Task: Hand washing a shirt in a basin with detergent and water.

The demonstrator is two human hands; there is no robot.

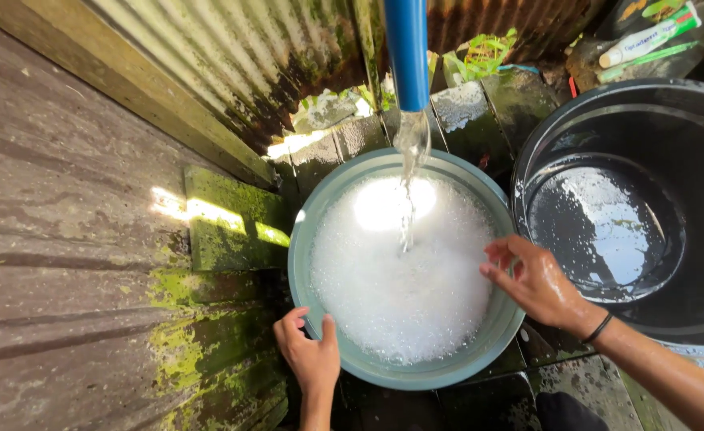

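Observation:
A round teal basin (308, 239) full of white foam stands on wet, mossy planks. Water pours into it from a blue pipe (407, 48) above. My left hand (310, 351) grips the basin's near-left rim, thumb over the edge. My right hand (531, 279), wet and with a dark band on its wrist, hovers over the basin's right rim with fingers spread and nothing in it.
A large black tub (607, 128) holding water sits right of the basin. Corrugated metal sheet (232, 56) rises behind. Weathered wooden boards (57, 239) lie to the left, green with moss. A tube and other small items (647, 36) lie at the top right.

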